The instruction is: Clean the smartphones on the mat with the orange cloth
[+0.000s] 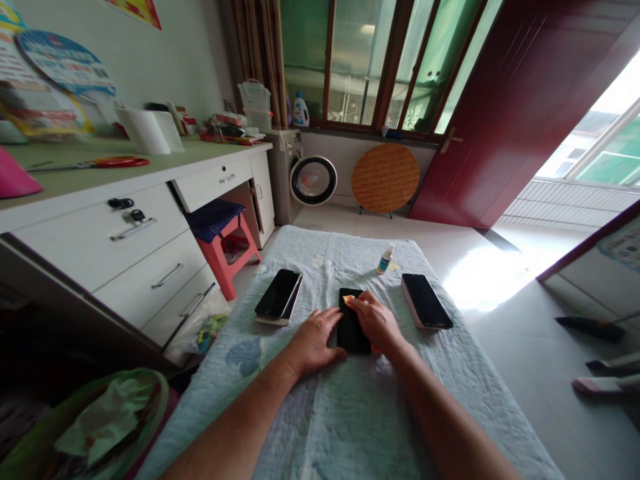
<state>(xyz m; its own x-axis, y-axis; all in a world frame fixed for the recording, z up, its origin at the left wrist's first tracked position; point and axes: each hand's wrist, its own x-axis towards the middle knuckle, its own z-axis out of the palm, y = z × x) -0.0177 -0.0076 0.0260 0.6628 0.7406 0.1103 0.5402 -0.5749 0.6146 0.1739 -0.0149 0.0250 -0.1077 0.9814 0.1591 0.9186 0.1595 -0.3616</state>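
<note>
A black phone (pixel 350 320) lies face up in the middle of a pale quilted cloth (pixel 360 413). My left hand (pixel 315 340) rests flat beside the phone's left edge, fingers stretched and touching it. My right hand (pixel 375 323) lies over the phone's right side, fingertips pressed on a small light-coloured thing at the top of the screen; what it is I cannot make out. A stack of phones (pixel 278 297) lies to the left. Another phone (pixel 426 301) lies to the right. A small white dropper bottle (pixel 385 259) stands behind them.
A white desk with drawers (pixel 125 247) runs along the left, a red stool (pixel 227 250) under it. A green bag (pixel 100 427) sits at lower left. A washing machine (pixel 305 177), a round wooden tabletop (pixel 385 177) and an open dark-red door (pixel 500 113) stand behind.
</note>
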